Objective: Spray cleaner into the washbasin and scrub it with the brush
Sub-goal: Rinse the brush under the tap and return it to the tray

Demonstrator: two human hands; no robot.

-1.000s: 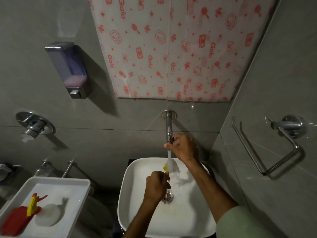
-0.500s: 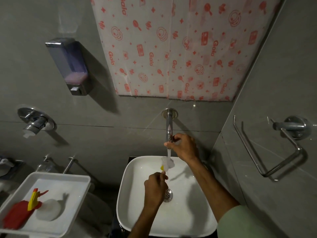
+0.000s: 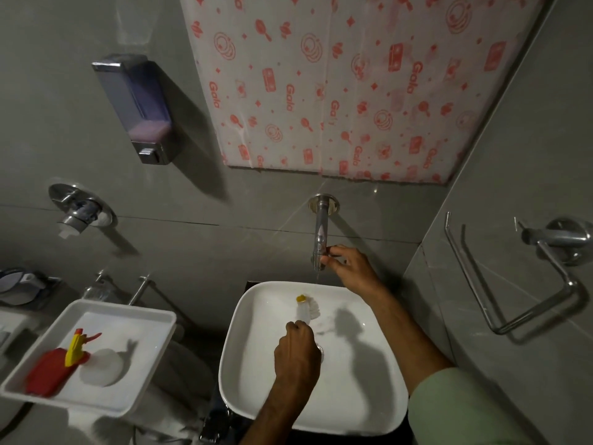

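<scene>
left hand (image 3: 296,351) grips brush (image 3: 306,308) in washbasin (image 3: 256,396) | right hand (image 3: 349,268) pinches tap (image 3: 322,232) | spray bottle (image 3: 61,364) in tray (image 3: 134,403)

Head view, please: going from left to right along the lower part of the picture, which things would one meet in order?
Red spray bottle → white tray → left hand holding the brush → washbasin → chrome wall holder.
</scene>
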